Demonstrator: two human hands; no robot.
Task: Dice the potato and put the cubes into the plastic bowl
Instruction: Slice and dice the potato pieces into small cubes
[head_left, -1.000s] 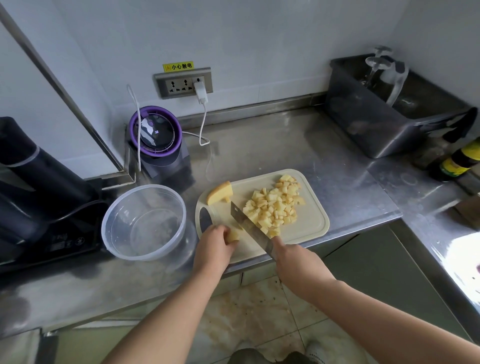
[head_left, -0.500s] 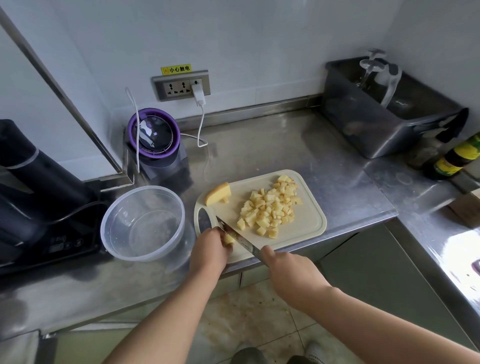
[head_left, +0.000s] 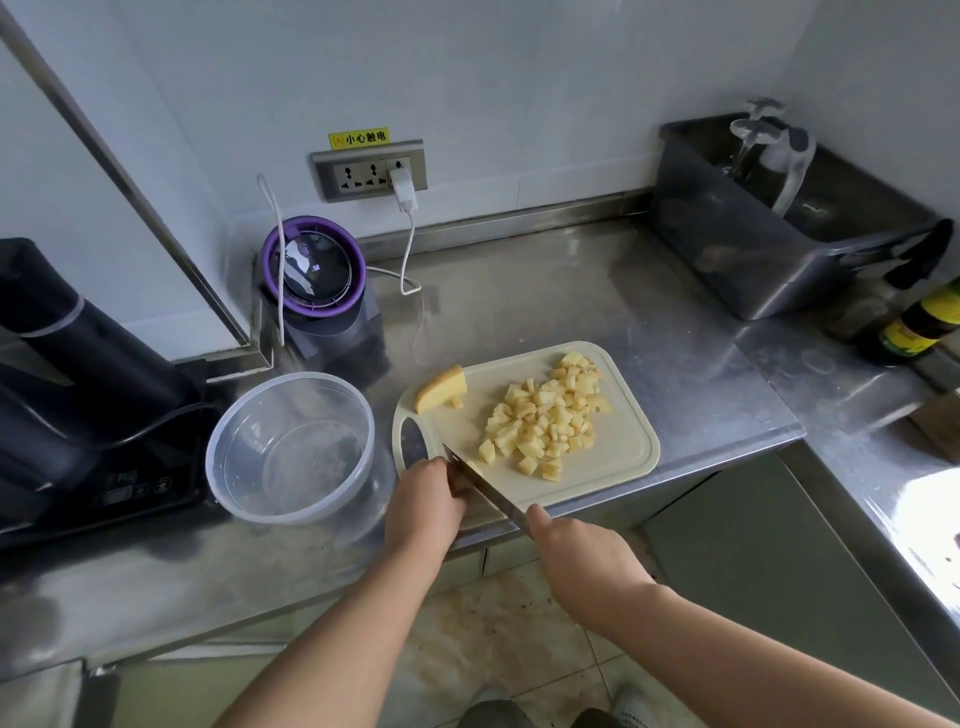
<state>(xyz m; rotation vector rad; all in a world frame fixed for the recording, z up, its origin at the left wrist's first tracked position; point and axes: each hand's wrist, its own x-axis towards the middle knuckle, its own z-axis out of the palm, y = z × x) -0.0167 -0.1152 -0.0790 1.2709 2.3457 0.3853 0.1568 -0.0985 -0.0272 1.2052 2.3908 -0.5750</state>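
Note:
A pale cutting board (head_left: 618, 462) lies on the steel counter with a heap of potato cubes (head_left: 548, 421) in its middle. One uncut potato wedge (head_left: 441, 395) sits at the board's far left corner. My left hand (head_left: 423, 501) pinches a small potato piece, mostly hidden by the fingers, at the board's near left edge. My right hand (head_left: 576, 556) grips the handle of a knife (head_left: 480, 480) whose blade lies right beside my left fingers. The clear plastic bowl (head_left: 291, 447) stands left of the board and holds no cubes.
A purple-rimmed appliance (head_left: 317, 275) with a white cable stands behind the bowl. A black machine (head_left: 78, 374) fills the left. A dark tub (head_left: 769, 234) and bottles (head_left: 919, 322) stand at the right. The counter drops off just before my hands.
The knife has drawn back from the heap of cubes toward me and now lies at my left fingers. My left hand has stayed on the small piece.

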